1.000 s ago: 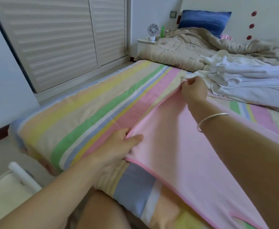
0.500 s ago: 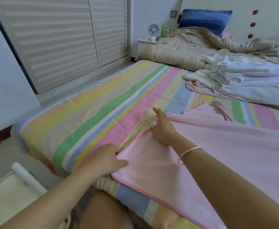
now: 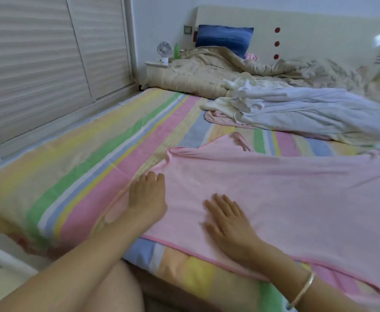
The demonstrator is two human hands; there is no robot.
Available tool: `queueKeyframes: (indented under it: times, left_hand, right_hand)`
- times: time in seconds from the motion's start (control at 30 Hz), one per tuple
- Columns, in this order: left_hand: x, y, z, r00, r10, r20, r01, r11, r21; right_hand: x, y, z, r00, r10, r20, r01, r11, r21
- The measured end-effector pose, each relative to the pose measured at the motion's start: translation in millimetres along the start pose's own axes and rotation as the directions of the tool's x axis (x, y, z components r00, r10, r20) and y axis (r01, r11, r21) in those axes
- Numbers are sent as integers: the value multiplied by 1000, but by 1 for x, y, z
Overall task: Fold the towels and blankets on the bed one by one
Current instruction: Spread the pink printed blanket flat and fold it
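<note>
Pink towel [image 3: 274, 183] lies spread on the striped bed [image 3: 76, 158], near its front edge, far corner folded over. Left hand [image 3: 147, 197] rests on the towel's left edge, fingers extended. Right hand [image 3: 227, 219] lies flat on the towel, fingers spread, gripping nothing. Crumpled white blankets [image 3: 308, 109] lie heaped beyond, apart from the towel

Palms down: left hand [image 3: 147, 195] at the left edge of the pink towel [image 3: 285, 188], right hand [image 3: 228, 220] (fingers spread) upon it.
</note>
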State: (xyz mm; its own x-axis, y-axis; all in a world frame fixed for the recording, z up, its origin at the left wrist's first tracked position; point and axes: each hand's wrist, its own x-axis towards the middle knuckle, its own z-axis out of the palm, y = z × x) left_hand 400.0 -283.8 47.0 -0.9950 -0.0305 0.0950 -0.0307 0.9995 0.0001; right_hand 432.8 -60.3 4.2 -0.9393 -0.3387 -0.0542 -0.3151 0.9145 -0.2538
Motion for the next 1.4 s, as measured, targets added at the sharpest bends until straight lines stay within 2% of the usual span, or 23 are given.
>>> queueKeyframes:
  times: [0.07,0.13,0.2,0.3,0.47,0.57,0.7,0.77,0.87,0.93,1.0,1.03,1.1,1.17,1.23,1.3,1.4]
  left_hand:
    - [12,34,-3,995,100,24,-96,986,-134]
    - [31,65,-6,985,172,8,-165,959,-232]
    - [58,86,-6,977,210,-45,-214,929,-301]
    - [117,114,-4,963,247,-110,-269,905,-329]
    - [228,148,6,985,171,-35,-171,910,-378]
    - [287,162,21,993,113,30,-95,926,-365]
    - [335,168,55,987,70,146,-12,929,-369]
    - [353,167,73,982,86,170,-14,922,-386]
    - [372,162,84,983,84,163,-16,924,-382]
    - [388,156,79,998,-54,11,54,915,-401]
    - [413,141,76,966,-220,-133,134,872,-470]
    - [424,130,74,949,-260,-178,147,865,-481]
    - [455,96,80,930,-247,-272,126,909,-397]
    - [482,56,96,926,-221,-307,138,953,-271]
    - [499,27,118,919,-242,-311,160,950,-266]
    - [507,19,138,907,-289,-306,187,928,-322]
    - [517,25,145,895,-319,-311,211,918,-336]
  right_hand:
    - [3,10,-14,1000,18,1,-18,995,96]
    - [14,32,-30,993,77,-88,-65,989,132]
    - [28,62,-44,967,149,-208,-122,983,134]
    - [54,110,-68,916,268,-297,-233,961,150]
    - [130,160,-109,853,362,-376,-327,932,155]
    - [195,174,-122,845,420,-331,-395,907,145]
    - [270,182,-123,871,474,-131,-476,879,22]
    - [300,184,-118,877,471,-94,-476,879,-39]
    - [336,183,-122,873,451,-188,-471,878,-85]
    - [369,180,-133,836,438,-331,-479,877,-50]
    - [418,169,-143,788,405,-465,-454,891,7]
    - [441,160,-146,772,370,-517,-414,910,32]
    - [492,137,-141,768,285,-573,-291,953,83]
    - [531,115,-123,824,201,-530,-146,979,144]
    - [554,104,-86,904,113,-412,-45,984,172]
    - [566,105,-42,951,64,-302,-39,995,88]
    - [577,116,-11,964,1,-265,-19,998,-65]
